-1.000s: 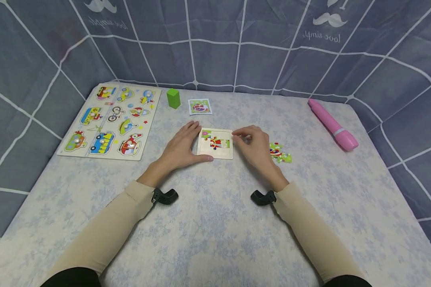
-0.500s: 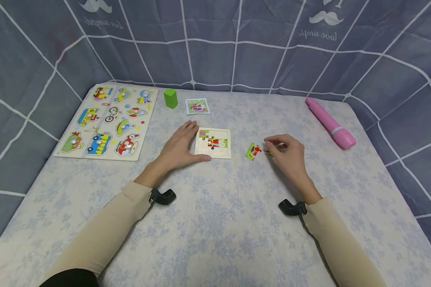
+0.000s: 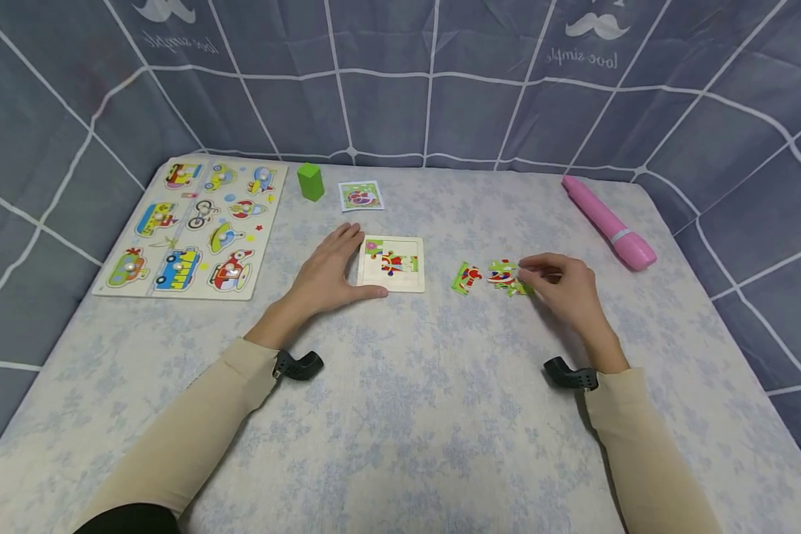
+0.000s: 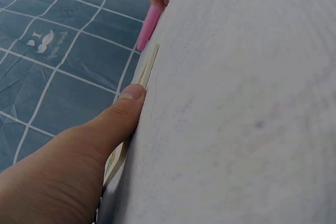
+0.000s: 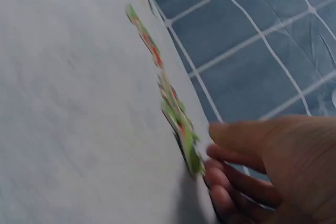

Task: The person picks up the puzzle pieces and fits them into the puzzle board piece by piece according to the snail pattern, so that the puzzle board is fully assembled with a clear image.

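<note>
In the head view a small wooden puzzle tray (image 3: pixel 415 285) lies flat with several pieces (image 3: pixel 400 264) in it. My left hand (image 3: pixel 323 278) rests at its left side, fingers stretched out and thumb along the near edge. The left wrist view shows the thumb (image 4: pixel 113 121) against the tray's edge. To the right lie loose jigsaw pieces: one red-and-green piece (image 3: pixel 466 278) apart, and a cluster (image 3: pixel 503 276) overlapping beside it. My right hand (image 3: pixel 564 289) is at the cluster's right end, fingers loosely bent. In the right wrist view its fingertips are beside the pieces (image 5: pixel 184 135), with none visibly between them.
A peg puzzle board (image 3: pixel 193 230) with vehicles lies at the left. Behind the tray are a green block (image 3: pixel 310 182) and a small picture card (image 3: pixel 362 196). A pink torch-shaped object (image 3: pixel 607 222) lies at the far right. A grey-blue checked curtain (image 3: pixel 387 111) hangs behind.
My right hand has moved from the tray's right edge out to the loose pieces, then further right along them, uncovering the cluster. My left hand keeps its place at the tray.
</note>
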`<control>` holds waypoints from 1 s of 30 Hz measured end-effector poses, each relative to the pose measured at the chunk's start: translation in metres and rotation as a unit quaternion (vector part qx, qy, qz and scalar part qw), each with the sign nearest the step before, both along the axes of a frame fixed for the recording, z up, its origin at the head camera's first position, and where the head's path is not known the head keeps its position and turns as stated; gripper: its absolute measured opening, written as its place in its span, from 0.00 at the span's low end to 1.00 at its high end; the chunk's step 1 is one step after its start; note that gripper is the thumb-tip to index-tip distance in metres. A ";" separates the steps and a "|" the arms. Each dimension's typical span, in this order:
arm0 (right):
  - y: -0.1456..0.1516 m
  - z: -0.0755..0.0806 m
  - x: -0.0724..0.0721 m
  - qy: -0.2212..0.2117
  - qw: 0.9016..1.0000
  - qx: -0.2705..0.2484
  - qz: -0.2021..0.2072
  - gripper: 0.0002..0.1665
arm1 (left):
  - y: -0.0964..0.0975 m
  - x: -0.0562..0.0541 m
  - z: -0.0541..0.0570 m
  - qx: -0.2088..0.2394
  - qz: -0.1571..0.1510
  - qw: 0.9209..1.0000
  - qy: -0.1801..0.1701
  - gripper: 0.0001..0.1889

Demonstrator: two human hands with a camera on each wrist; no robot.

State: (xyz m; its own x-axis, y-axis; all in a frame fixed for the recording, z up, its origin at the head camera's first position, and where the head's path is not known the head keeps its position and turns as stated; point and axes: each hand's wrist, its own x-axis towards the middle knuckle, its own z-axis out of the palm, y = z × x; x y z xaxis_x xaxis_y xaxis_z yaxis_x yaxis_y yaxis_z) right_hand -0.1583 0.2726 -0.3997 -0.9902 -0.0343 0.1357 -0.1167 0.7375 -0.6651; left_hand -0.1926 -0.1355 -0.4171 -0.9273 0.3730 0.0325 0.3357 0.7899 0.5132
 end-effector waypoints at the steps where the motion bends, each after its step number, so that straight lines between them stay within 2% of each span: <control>1: 0.004 0.001 -0.001 -0.016 1.000 -0.001 0.012 0.18 | 0.000 0.000 0.000 0.001 0.000 1.000 -0.001 0.62; 4: 0.015 0.003 -0.002 -0.048 0.998 -0.002 0.043 0.21 | 0.000 0.000 0.000 0.000 0.001 1.000 -0.001 0.62; 7: 0.020 0.005 -0.002 -0.055 0.996 0.004 0.070 0.24 | -0.001 0.000 0.001 -0.001 0.001 1.000 0.000 0.62; 16: 0.021 0.004 -0.002 -0.043 0.996 0.026 0.067 0.16 | 0.000 -0.001 0.002 -0.001 -0.004 1.000 -0.002 0.62; 21: 0.023 0.000 -0.004 -0.010 0.996 -0.033 0.077 0.13 | 0.000 -0.002 0.000 0.000 -0.004 1.000 0.000 0.61; 25: 0.021 -0.003 -0.004 0.023 0.991 -0.094 0.092 0.14 | 0.001 -0.003 -0.001 0.000 -0.003 1.000 0.000 0.62; 30: 0.012 -0.007 -0.006 0.039 0.990 -0.097 0.094 0.17 | 0.000 -0.003 -0.001 0.001 -0.001 1.000 0.000 0.62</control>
